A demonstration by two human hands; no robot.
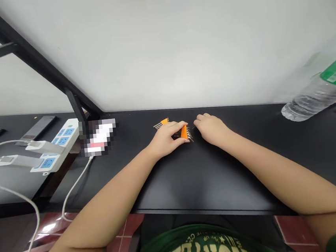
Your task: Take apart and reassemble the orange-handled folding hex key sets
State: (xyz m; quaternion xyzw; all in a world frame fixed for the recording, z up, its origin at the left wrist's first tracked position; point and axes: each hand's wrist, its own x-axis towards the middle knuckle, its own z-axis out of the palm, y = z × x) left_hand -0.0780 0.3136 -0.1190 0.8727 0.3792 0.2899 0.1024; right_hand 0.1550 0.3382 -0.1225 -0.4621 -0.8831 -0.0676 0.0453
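Note:
My left hand (167, 139) is closed around an orange holder (183, 132) with several metal hex keys sticking out of it, on the black table (197, 178) near the wall. My right hand (211, 128) rests just right of the keys, fingers curled at their tips; what it pinches is hidden. A second orange holder with metal keys (161, 123) lies just behind my left hand.
A clear water bottle with a green label (319, 91) lies at the far right. A white power strip (55, 146) with plugs and white cables sits on the left. A dark remote-like bar (37, 128) lies beyond it. A black frame strut (37, 59) slants overhead left.

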